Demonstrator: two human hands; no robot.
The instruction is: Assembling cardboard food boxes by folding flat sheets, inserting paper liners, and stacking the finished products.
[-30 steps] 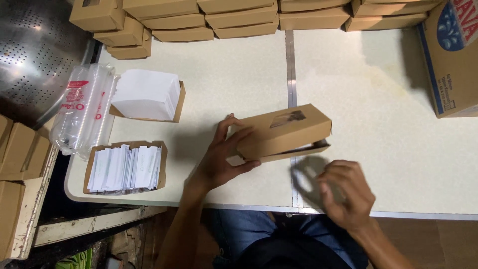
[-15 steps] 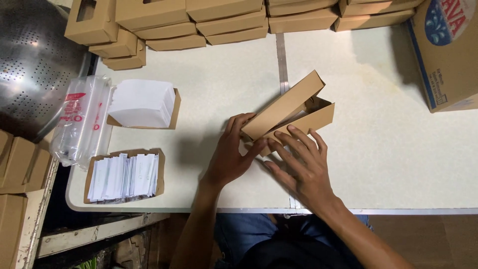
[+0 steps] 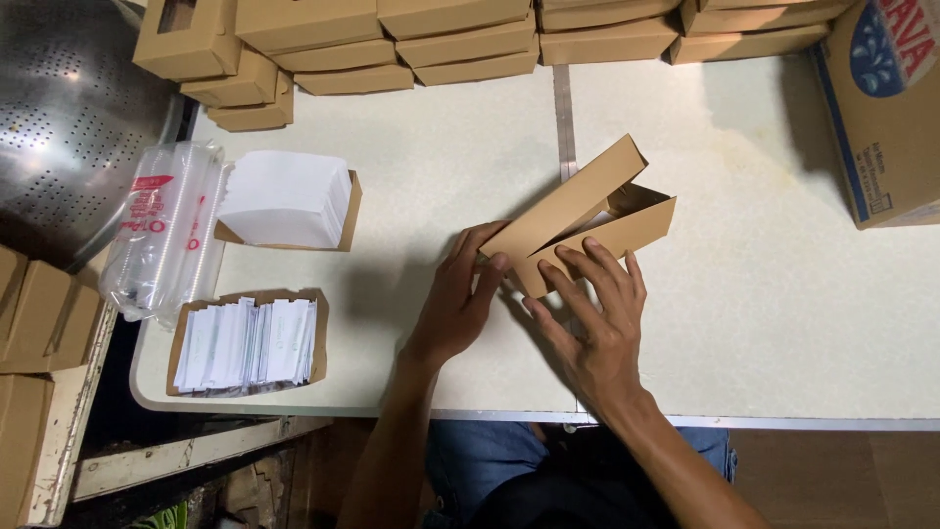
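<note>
Brown cardboard box (image 3: 587, 220) lies near the centre of the pale desk (image 3: 764, 294), long axis running from 8 o'clock up to 2 o'clock. Lid flap stands open, hinged at the near (8 o'clock) end, so lid and base splay into a V; dark interior shows at the far end.

Left hand (image 3: 455, 304) sits at the 8 o'clock end of the box, thumb and fingertips gripping the hinge corner. Right hand (image 3: 592, 323) lies at 6 o'clock of the box, fingers spread and flat, their tips pressing the lower side panel. Both hands are thus on the box: the left pinching it, the right open against it, and the two just beside one another (not touching, as far as visible).

At 9 o'clock from the box: a shallow cardboard tray of white paper stack (image 3: 289, 196). At 8 o'clock, near the desk edge, a second tray of small white sachets (image 3: 250, 343) set on edge in rows. Further out at 9 o'clock, a clear plastic sleeve with red print (image 3: 162, 230) overhangs the desk edge.

At 12 o'clock, along the far edge: a row of stacked closed brown boxes (image 3: 431, 39). At 2 o'clock: a large printed carton (image 3: 886, 118). Off the desk at 10 o'clock: a perforated metal bowl (image 3: 69, 108).
</note>
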